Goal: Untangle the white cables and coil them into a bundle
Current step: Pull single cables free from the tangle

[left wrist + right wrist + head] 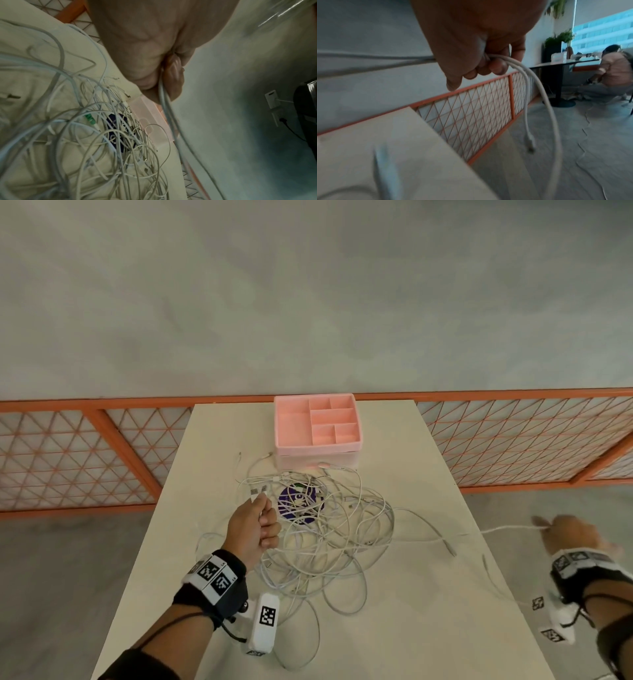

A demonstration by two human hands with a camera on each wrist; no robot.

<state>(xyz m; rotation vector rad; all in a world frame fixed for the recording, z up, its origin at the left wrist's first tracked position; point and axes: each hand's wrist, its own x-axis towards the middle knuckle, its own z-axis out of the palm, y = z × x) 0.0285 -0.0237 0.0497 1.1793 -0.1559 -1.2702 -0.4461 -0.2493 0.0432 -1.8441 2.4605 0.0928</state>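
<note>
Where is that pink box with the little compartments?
In the head view the pink box stands at the far end of the table, against the orange fence, just beyond the tangle of white cables.

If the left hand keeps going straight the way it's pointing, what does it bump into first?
Probably the pink organizer tray. The left hand, holding a USB plug, points up the table toward it, passing over tangled white cables; depth is unclear.

The cables (322, 529) are white — one plug (89, 118) among them is green. A purple disc (300, 505) with white marks lies under them on the cream table (394, 638). The organiser box (318, 422) is pink — the lattice fence (513, 440) orange.
</note>
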